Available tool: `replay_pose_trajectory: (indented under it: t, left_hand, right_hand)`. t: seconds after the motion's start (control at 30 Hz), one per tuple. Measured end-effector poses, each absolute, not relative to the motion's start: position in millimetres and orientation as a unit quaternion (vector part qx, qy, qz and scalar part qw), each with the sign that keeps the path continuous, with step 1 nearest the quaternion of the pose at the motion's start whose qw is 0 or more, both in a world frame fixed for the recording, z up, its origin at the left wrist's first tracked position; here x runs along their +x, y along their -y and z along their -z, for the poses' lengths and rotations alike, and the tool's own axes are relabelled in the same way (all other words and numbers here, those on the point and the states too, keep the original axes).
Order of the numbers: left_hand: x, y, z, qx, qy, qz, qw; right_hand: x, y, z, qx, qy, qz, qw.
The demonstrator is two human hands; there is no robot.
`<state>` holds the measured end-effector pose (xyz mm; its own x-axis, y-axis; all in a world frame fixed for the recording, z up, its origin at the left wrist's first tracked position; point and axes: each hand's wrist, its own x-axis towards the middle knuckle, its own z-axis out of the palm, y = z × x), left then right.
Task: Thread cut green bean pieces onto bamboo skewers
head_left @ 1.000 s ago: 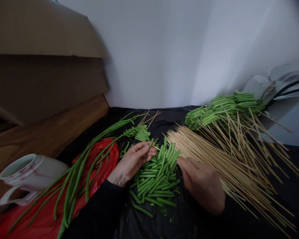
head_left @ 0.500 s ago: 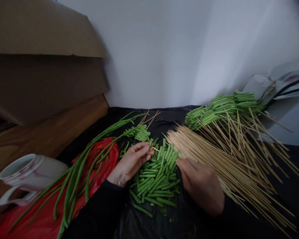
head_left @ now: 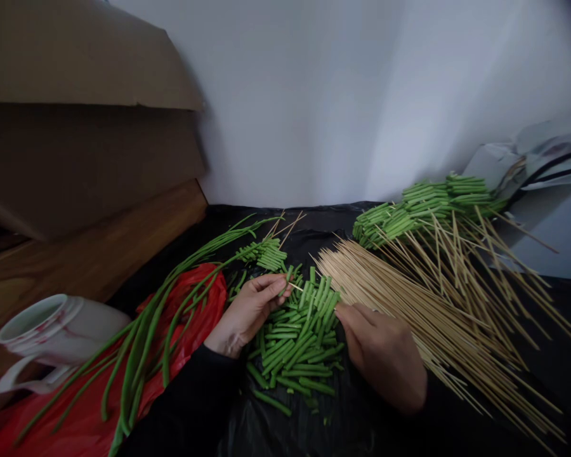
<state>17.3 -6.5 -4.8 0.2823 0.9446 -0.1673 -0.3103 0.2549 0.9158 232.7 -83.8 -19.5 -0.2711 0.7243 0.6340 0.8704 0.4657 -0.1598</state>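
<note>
My left hand (head_left: pixel 259 301) pinches a short green bean piece (head_left: pixel 288 274) between thumb and fingertips. A thin bamboo skewer (head_left: pixel 296 287) runs from that piece toward the right. My right hand (head_left: pixel 383 349) is closed in a pinch at the pile's right side, in line with the skewer; the stick's middle is hard to make out against the beans. Below and between both hands lies a heap of cut green bean pieces (head_left: pixel 295 352) on black plastic sheeting (head_left: pixel 356 425).
Loose bamboo skewers (head_left: pixel 409 304) fan out at right. Behind them are stacked skewered beans (head_left: pixel 428 203); a smaller skewered group (head_left: pixel 270 254) lies ahead. Long uncut beans (head_left: pixel 143 343) cross a red plastic bag (head_left: pixel 190 289) beside a white mug (head_left: pixel 71 330). A cardboard box (head_left: pixel 90 152) stands at left.
Almost nothing differs. My right hand has shifted very slightly left, while my left hand keeps its pinch on the bean piece.
</note>
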Motion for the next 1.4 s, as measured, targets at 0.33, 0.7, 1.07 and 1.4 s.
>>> replay_pose_trajectory:
  t: [0.33, 0.7, 1.07, 1.4]
  left_hand:
    - [24.9, 9.3, 12.5, 0.406, -0.399, -0.46, 0.682]
    - [24.2, 6.7, 11.4, 0.38, -0.416, -0.466, 0.682]
    - [38.3, 17.0, 11.1, 0.38, -0.404, -0.457, 0.695]
    - [11.5, 0.5, 2.3, 0.505, -0.488, -0.48, 0.526]
  right_hand:
    - [231.5, 84.3, 23.3, -0.514, 0.79, 0.067, 0.329]
    - [228.7, 85.8, 20.1, -0.51, 0.79, 0.064, 0.333]
    - [226.4, 86.2, 23.0, -0.505, 0.791, 0.08, 0.334]
    - [234.9, 81.4, 20.6, -0.511, 0.781, 0.102, 0.344]
